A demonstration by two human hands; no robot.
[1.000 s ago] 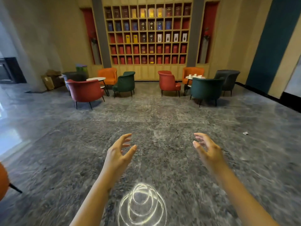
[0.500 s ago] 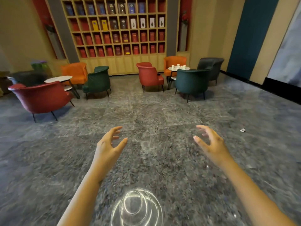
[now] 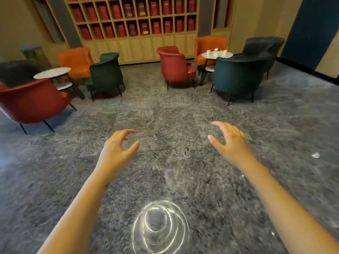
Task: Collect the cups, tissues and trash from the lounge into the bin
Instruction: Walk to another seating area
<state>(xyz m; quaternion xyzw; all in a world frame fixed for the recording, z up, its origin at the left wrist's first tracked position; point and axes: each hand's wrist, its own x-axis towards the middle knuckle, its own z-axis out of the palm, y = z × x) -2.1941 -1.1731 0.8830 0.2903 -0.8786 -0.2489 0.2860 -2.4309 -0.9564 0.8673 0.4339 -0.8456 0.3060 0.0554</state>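
Head view: I've closed in on the seating since a second ago. The chairs are larger in frame and the top of the wall shelf (image 3: 132, 21) is now cropped out.

Left grip (image 3: 117, 151) and right grip (image 3: 233, 143) are both still held out over the floor (image 3: 165, 116), fingers spread and loosely curved. Neither holds or touches anything.

The white cups (image 3: 217, 51) sit on the round tabletop (image 3: 212, 56) at upper right, behind the teal chair (image 3: 238, 74) and well away from both grips. A pale scrap of trash (image 3: 315, 155) lies on the floor near the right edge and has slid lower in frame as I advanced. It's nearer the right grip, but not within reach.

The left tabletop (image 3: 52, 72) looks bare from here. The blurred green shape (image 3: 33, 52) at far left may be the bin, can't confirm.

My read: still the approach phase, nothing collected yet. The floor scrap looks like the closest pickup, then the cups.
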